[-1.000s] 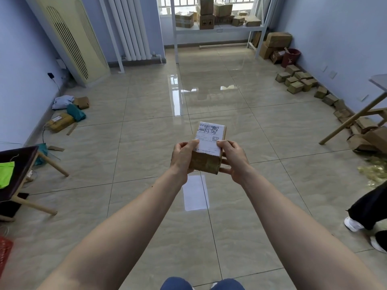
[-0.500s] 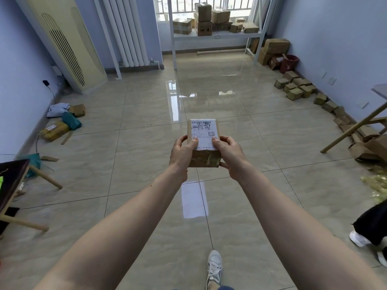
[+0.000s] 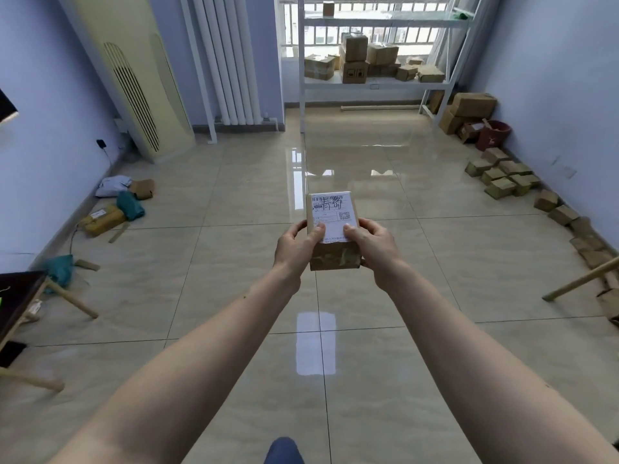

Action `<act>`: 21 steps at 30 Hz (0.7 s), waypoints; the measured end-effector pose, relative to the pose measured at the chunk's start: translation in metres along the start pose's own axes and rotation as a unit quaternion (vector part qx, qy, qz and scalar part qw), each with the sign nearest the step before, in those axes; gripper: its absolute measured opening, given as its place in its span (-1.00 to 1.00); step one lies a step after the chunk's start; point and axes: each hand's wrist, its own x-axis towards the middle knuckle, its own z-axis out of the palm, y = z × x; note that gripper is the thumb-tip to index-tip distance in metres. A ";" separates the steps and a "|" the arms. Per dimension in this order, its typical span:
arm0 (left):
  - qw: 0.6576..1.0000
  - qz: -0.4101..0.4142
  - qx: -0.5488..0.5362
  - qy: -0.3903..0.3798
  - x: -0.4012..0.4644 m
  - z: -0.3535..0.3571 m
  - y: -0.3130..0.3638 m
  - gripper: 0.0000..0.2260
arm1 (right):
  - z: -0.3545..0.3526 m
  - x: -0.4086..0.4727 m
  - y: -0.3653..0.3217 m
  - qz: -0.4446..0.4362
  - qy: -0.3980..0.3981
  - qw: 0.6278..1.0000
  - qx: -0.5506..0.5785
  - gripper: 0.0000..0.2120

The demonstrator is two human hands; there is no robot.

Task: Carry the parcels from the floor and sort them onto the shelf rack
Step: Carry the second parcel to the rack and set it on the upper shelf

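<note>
Item in hand: one small cardboard parcel (image 3: 333, 229), brown, with a white printed label on its top face bearing a barcode, a square code and handwritten marks. Held at centre frame, above the tiled floor (image 3: 234, 262), label facing up.

Left hand (image 3: 294, 247): closed on the parcel's left side, thumb pressed on the label's lower left corner.

Right hand (image 3: 373, 244): closed on the parcel's right side, thumb on the label's lower right corner. Both bare forearms run in from the bottom corners of the frame.

Shelf rack (image 3: 375, 82): white metal, at top centre against the window. Its middle shelf carries several cardboard boxes (image 3: 355, 60), some stacked; one small box sits on the shelf above.

Right edge of frame: a line of small parcels (image 3: 502, 177) on the floor along the blue wall, with larger boxes (image 3: 469, 108) and a dark red bucket (image 3: 494, 133) near the rack's right foot. A wooden leg (image 3: 579, 281) slants in at mid right.

Left edge of frame: a loose group of packages and bags (image 3: 114, 209) by the wall; a dark table (image 3: 20, 296) with wooden legs at lower left.

Upper left: a cream standing air conditioner (image 3: 134, 78) and a white radiator (image 3: 227, 61).

Bottom centre: a blue-clad knee (image 3: 283, 450).
</note>
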 end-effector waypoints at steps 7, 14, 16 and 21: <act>1.000 0.006 -0.001 0.000 0.083 0.016 0.025 -0.61 | 0.007 0.080 -0.022 -0.006 -0.002 1.000 0.012 -0.66; 0.999 0.027 -0.001 -0.025 0.184 0.021 0.066 -0.73 | 0.031 0.178 -0.058 -0.022 0.004 0.999 0.029 -0.72; 0.999 0.030 0.009 -0.031 0.211 0.023 0.076 -0.68 | 0.037 0.202 -0.067 -0.024 0.008 0.999 0.037 -0.76; 0.998 0.034 0.020 -0.042 0.275 0.033 0.093 -0.62 | 0.043 0.264 -0.082 -0.023 0.023 0.999 0.040 -0.70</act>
